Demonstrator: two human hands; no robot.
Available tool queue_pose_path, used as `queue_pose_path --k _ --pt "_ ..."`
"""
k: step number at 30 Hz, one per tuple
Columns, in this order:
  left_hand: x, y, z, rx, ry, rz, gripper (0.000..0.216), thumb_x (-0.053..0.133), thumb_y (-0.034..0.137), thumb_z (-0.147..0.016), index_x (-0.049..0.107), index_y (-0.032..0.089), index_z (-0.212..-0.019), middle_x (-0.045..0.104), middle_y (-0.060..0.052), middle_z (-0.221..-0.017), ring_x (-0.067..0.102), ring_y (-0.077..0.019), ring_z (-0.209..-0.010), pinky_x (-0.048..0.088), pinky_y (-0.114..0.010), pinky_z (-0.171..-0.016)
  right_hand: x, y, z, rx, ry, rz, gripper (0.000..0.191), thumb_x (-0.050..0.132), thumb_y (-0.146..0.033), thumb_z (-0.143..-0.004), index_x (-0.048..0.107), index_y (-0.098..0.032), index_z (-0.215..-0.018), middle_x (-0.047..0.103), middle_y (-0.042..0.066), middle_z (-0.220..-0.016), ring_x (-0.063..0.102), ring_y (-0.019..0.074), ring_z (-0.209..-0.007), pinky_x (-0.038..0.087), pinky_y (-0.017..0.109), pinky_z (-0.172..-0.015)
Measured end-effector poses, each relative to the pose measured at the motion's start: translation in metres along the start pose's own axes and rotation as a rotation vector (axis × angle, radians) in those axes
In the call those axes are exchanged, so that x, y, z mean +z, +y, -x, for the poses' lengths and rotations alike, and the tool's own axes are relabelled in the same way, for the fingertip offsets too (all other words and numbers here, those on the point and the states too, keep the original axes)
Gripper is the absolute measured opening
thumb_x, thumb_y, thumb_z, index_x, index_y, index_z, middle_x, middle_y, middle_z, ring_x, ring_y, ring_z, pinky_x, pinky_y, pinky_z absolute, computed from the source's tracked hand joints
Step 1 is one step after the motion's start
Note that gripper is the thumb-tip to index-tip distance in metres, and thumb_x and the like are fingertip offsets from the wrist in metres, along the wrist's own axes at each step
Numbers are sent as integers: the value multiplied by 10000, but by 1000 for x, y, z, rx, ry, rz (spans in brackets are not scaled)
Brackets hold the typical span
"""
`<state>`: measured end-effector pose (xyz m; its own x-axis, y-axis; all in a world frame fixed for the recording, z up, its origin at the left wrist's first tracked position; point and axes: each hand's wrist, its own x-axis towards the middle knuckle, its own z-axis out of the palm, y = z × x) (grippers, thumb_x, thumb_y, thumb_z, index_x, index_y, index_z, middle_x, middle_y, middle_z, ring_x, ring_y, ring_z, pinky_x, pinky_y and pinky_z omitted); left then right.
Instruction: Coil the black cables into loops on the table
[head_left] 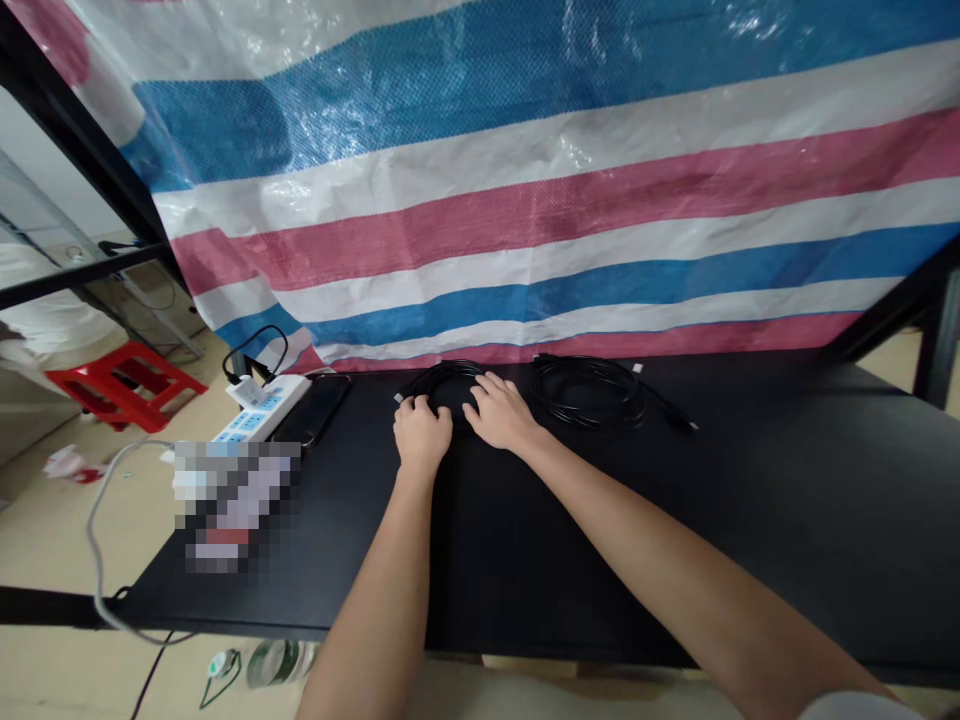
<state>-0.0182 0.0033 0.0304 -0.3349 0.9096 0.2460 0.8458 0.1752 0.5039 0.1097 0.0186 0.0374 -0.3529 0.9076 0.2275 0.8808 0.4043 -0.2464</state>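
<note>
A coil of black cable (pixel 452 368) lies near the back edge of the black tabletop, partly covered by my hands. My left hand (pixel 421 432) rests on the coil's left side, next to a light-coloured plug end (pixel 399 398); its fingers bend downward with the thumb apart. On the coil's right side, my right hand (pixel 501 410) reaches in with fingers spread and thumb out. Neither hand visibly wraps around the cable, though the fingertips are partly hidden. To the right lies a second coil of black cable (pixel 589 392), with a connector (pixel 684 420) sticking out.
A white power strip (pixel 262 405) with plugs sits at the table's left edge, beside a dark phone (pixel 321 408). A blurred-out item is nearer me. Behind hangs a striped tarp (pixel 525 230). A red stool (pixel 124 385) stands on the floor at left, near a person in white.
</note>
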Motion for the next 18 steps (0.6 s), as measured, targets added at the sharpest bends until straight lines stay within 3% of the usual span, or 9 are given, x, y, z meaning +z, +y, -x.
queue_pose_path --k 4,9,11,14,18 --pt "6 -5 -1 33 30 65 396 628 323 -714 647 111 -1047 606 -228 -1162 567 -377 -1109 410 -510 -978 0 4 4 -4 -60 -32 379 441 -326 -916 634 -85 -1137 593 205 -1264 373 285 -1342 339 444 -1041" --pt "9 -4 -1 192 0 102 363 643 164 -654 668 147 -1016 543 -191 -1297 460 -352 -1276 368 -482 -1051 0 9 3 -36 -70 -51 390 484 -400 -907 628 -132 -1150 583 189 -1283 382 280 -1338 342 450 -1038" --pt "5 -1 0 301 -89 95 346 622 122 -658 686 164 -996 565 -166 -1295 467 -327 -1279 366 -460 -1061 0 10 4 -47 -70 -60 376 486 -388 -908 627 -134 -1146 578 188 -1290 380 279 -1341 340 451 -1042" --pt "-2 4 3 440 -275 95 294 626 168 -692 705 183 -975 665 -129 -1145 591 -282 -1127 390 -443 -1042 3 15 7 -61 -52 -81 333 439 -309 -929 633 -116 -1119 593 182 -1271 377 267 -1350 324 448 -1064" --pt "-6 5 5 490 -308 76 240 635 235 -721 725 244 -943 719 -67 -981 639 -265 -1014 365 -502 -1042 9 27 14 -93 27 -158 320 376 -199 -926 650 -132 -1077 635 141 -1215 435 234 -1312 331 430 -1078"
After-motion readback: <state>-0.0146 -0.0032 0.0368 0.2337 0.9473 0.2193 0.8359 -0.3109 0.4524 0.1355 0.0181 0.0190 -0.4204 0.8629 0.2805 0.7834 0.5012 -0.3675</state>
